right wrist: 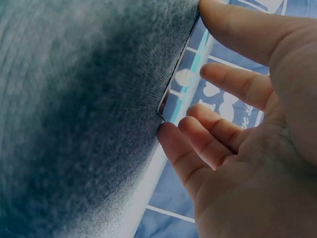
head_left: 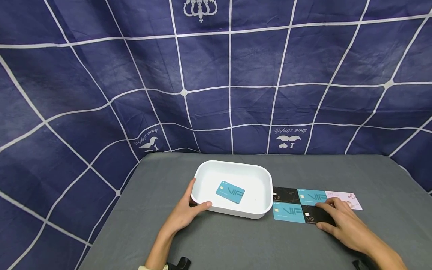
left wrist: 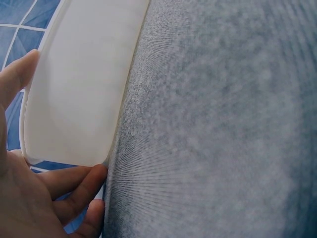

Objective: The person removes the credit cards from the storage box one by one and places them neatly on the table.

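Note:
A white plastic tray stands on the table with one blue VIP card lying inside. My left hand grips the tray's left end, its thumb at the front rim and the fingers along the short side. In the left wrist view, fingertips reach the tray's lower edge. Right of the tray, my right hand is over a black VIP card, thumb by its front edge and fingers by its back edge. The right wrist view shows that hand's fingers loosely bent and apart, with the card flat on the table.
Other cards lie in two rows beside the tray: a black card, a blue card and a pink card behind, a blue card in front. A blue checked cloth hangs behind the grey table.

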The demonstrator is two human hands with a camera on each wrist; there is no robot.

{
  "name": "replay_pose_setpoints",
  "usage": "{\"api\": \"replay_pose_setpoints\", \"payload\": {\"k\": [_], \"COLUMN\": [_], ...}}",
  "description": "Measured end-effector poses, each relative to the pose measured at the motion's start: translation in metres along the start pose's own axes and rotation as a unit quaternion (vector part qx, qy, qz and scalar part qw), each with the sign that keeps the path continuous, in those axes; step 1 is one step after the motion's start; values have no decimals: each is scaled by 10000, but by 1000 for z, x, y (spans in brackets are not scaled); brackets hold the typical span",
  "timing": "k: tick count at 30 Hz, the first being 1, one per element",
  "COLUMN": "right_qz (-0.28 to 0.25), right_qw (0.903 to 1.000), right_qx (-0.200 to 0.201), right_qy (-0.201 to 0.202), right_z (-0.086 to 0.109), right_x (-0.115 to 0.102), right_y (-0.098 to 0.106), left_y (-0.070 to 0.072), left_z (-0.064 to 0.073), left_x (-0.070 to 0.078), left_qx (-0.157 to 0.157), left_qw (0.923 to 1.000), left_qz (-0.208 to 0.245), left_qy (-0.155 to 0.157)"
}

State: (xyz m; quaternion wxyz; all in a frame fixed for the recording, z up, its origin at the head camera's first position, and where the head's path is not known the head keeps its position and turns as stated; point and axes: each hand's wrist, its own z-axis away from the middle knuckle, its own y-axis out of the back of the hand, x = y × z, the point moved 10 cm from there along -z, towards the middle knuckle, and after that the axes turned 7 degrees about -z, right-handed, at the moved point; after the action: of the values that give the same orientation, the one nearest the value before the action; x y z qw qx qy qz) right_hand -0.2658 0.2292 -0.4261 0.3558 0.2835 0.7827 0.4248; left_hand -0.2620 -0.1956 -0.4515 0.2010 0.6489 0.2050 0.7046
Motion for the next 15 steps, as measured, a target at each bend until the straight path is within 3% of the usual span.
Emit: {"api": "replay_pose_setpoints", "payload": {"k": [15], "right_qz": [55], "right_qw": [9999], "right_qx": [53], "right_qy": [-146], "right_z": [-2], "right_x": [1], "right_y": [1], "left_y": [0], "left_z": [0], "left_x": [1], "left_qx": [57], "left_qw": [9999], "left_qz": [-122], "left_qy": [43]}}
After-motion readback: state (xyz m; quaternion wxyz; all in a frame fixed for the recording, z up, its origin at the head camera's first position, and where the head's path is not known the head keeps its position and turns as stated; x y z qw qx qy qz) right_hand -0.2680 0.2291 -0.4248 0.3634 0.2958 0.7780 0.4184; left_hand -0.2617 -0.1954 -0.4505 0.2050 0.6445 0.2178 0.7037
